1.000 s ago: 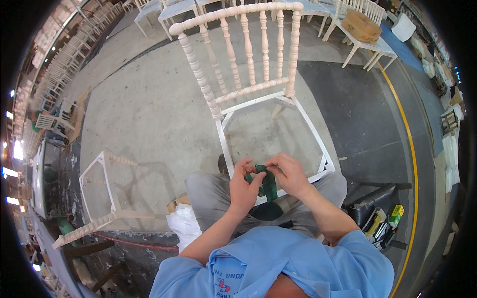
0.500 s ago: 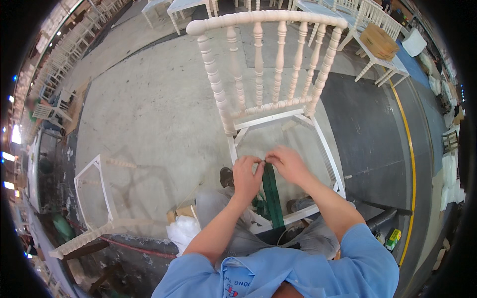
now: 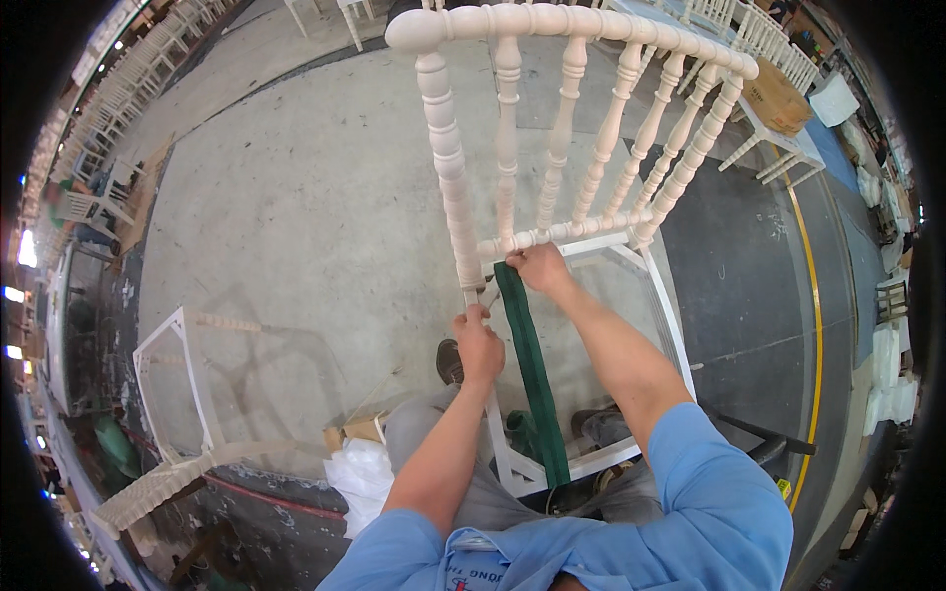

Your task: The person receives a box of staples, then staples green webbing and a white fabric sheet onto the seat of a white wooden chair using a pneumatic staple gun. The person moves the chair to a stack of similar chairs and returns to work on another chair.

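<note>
Head view: right hand (image 3: 537, 268) pinches the top end of the green strap (image 3: 530, 369) against the back rail of the white chair (image 3: 552, 128) seat frame. Strap runs across the open seat to the front rail. Left hand (image 3: 478, 345) grips the frame's left corner, fingers closed.

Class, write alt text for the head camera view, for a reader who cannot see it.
A person stretches a green webbing strap across the open seat frame of a white spindle-back chair. The right hand presses the strap's end to the back rail; the left hand grips the frame's left side. A second chair frame lies on the concrete floor.
</note>
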Available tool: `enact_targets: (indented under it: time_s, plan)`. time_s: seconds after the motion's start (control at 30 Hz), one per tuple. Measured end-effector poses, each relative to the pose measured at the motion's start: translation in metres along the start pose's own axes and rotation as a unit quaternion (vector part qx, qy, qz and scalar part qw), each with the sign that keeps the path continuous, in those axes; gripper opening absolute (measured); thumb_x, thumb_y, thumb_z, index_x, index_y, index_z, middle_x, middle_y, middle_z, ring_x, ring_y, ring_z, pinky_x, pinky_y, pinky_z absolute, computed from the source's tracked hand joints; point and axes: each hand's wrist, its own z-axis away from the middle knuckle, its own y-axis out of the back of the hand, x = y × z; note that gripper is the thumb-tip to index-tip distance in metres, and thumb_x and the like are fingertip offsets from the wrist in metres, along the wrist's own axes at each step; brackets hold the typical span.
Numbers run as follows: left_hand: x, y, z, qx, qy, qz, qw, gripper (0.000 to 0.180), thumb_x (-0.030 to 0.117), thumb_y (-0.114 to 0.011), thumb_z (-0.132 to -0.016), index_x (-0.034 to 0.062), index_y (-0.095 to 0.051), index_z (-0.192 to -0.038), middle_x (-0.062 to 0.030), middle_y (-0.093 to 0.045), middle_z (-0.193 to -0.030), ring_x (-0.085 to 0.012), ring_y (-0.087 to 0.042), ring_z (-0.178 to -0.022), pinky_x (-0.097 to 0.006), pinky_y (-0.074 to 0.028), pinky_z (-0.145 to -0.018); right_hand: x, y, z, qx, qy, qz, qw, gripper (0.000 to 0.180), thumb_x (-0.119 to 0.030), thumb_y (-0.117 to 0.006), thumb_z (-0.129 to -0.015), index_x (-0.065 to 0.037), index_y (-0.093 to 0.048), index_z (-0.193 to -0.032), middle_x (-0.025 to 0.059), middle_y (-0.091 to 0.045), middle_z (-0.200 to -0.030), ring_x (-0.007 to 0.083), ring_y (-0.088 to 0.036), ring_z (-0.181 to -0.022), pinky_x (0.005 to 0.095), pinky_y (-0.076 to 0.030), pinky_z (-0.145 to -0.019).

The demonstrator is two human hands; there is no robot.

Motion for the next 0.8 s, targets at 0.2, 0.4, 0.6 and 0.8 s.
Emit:
enact_targets:
  time_s: [0.2, 0.4, 0.6, 0.8]
  plan:
    - [0.022, -0.004, -0.001, 0.04, -0.021, -0.029, 0.999, 0.045, 0.006, -0.067, -0.095, 0.0129, -0.058, -0.138, -0.0336, -0.044, -0.145, -0.0511, -0.047, -0.136, -0.052, -0.044, -0.11, 0.016, -0.01, -0.002, -0.003, 0.021, 0.087, 0.996, 0.034, -0.042, -0.063, -0.1, -0.014, -0.082, -0.101, 0.0129, -0.079, -0.099, 0.0341, -0.074, -0.096, 0.0478, -0.057, -0.092]
    - [0.038, -0.002, -0.019, 0.05, -0.078, -0.151, 0.984, 0.054, 0.03, -0.073, -0.097, 0.0256, -0.061, -0.15, -0.0298, -0.034, -0.155, -0.048, -0.048, -0.139, -0.052, -0.046, -0.111, 0.014, -0.008, -0.002, -0.008, 0.077, 0.097, 0.992, 0.029, -0.04, -0.066, -0.097, -0.016, -0.082, -0.102, 0.0114, -0.079, -0.098, 0.0312, -0.075, -0.096, 0.0452, -0.057, -0.092]
    - [0.045, -0.004, -0.027, 0.01, -0.012, -0.153, 0.988, 0.055, 0.037, -0.073, -0.098, 0.0321, -0.06, -0.151, -0.0255, -0.032, -0.154, -0.0441, -0.059, -0.127, -0.05, -0.053, -0.103, 0.012, 0.001, 0.001, -0.013, 0.035, 0.021, 0.999, 0.043, -0.053, -0.062, -0.098, -0.015, -0.082, -0.103, 0.0159, -0.078, -0.098, 0.0361, -0.074, -0.094, 0.0487, -0.057, -0.084]
    - [0.051, -0.006, -0.025, 0.014, 0.006, -0.176, 0.984, 0.053, 0.038, -0.071, -0.099, 0.0373, -0.06, -0.151, -0.0245, -0.033, -0.153, -0.0429, -0.061, -0.124, -0.049, -0.054, -0.101, 0.015, 0.001, -0.001, -0.034, 0.033, 0.061, 0.997, 0.043, -0.05, -0.061, -0.1, -0.012, -0.082, -0.103, 0.0152, -0.078, -0.099, 0.0348, -0.074, -0.098, 0.0472, -0.056, -0.088]
